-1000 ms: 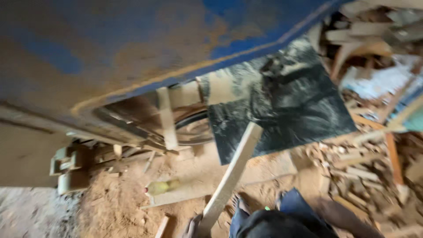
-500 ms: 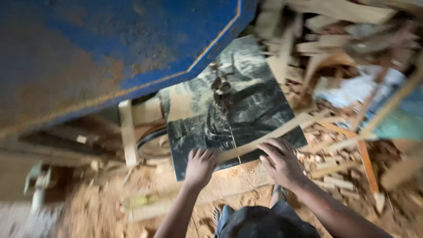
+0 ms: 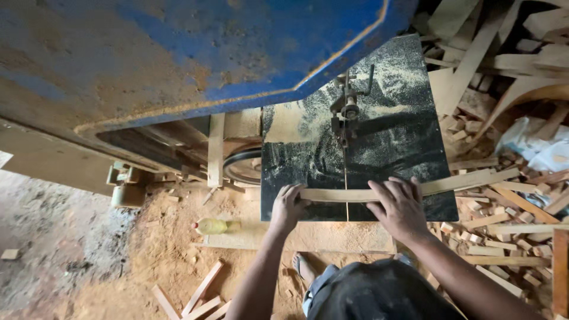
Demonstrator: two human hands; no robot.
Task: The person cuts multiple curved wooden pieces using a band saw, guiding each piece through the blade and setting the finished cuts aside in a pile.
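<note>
pale wood, a long thin strip (image 3: pixel 409 188), is laid crosswise on the dark sawdust-strewn table (image 3: pixel 409 136) of a band saw, near the table's front edge, with its right end reaching out past the table's side. the left hand (image 3: pixel 288 207) is pressed on the strip's left end, fingers curled over its top and gripping it against the table; the right hand (image 3: pixel 400 207) is spread flat and open over the strip just to the right of the blade (image 3: pixel 345 178), palm down, holding the wood rather than clasping it. the thin vertical blade is seen meeting the strip between the two hands, below the blade guide (image 3: pixel 347 109), so the step in hand is judged to be the start of a cut across the strip. whether the blade is running cannot be told. a steady forward push from both hands is called for, with the strip kept flat and the fingers kept well aside of the blade line, the right hand's being the closer. behind stands the large blue wheel housing (image 3: pixel 195 53); offcuts (image 3: pixel 510 219) are heaped at the right, and a small yellow bottle (image 3: pixel 211 226) lies in the sawdust on the floor.
</note>
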